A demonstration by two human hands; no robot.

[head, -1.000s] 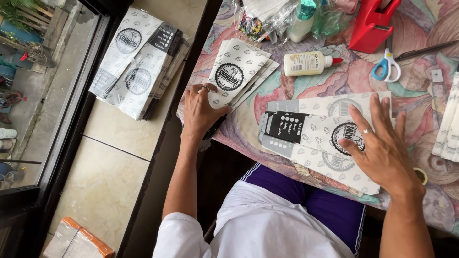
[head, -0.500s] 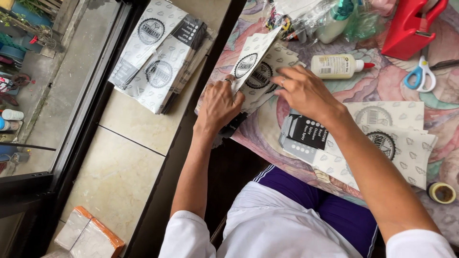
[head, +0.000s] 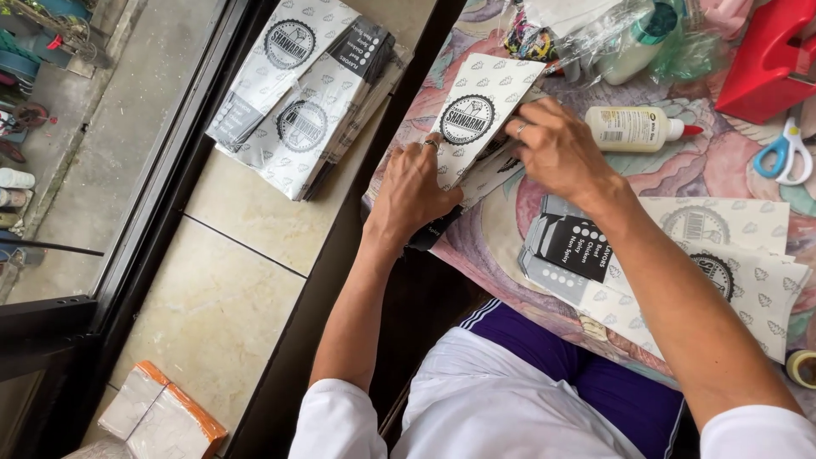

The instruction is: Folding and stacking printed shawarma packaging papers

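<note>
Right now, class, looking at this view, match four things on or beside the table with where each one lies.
1 glue bottle
2 scissors
3 tape roll
4 stack of paper bags

a on the floor tiles left of the table
b at the table's lower right edge
c just right of the right hand
d below the red dispenser

Pairs: 1-c, 2-d, 3-b, 4-a

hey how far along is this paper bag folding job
Done, it seems: a pile of finished bags lies on the floor tiles. In hand: the left hand and right hand press one printed bag on the table. Left: a stack of flat sheets beside the glue bottle.
</note>
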